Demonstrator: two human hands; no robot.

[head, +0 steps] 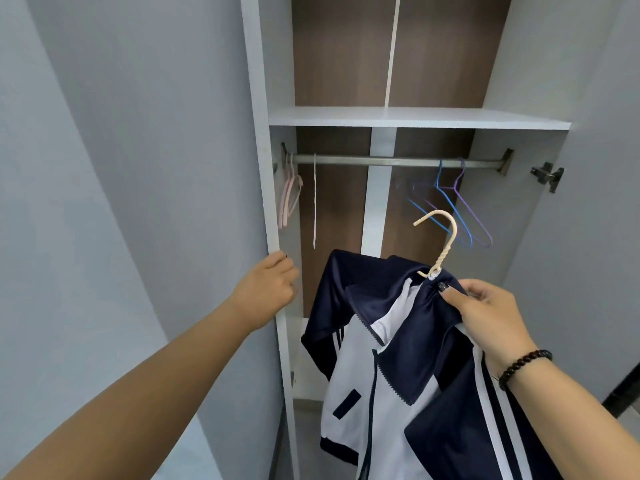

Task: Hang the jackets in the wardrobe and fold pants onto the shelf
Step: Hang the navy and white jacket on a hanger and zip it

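The right hand (485, 313) pinches the navy-and-white jacket (391, 351) on its cream hanger (441, 244), not yet on the far rail (398, 161), while the left hand (266, 289) grips the wardrobe's left edge (266, 202); no pants are in view.

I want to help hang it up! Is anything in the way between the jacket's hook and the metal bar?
Nothing visible blocks it. The cream hook of the navy and white jacket sits below the grey metal rail. The rail's middle is bare; blue and purple wire hangers hang just right of the hook.
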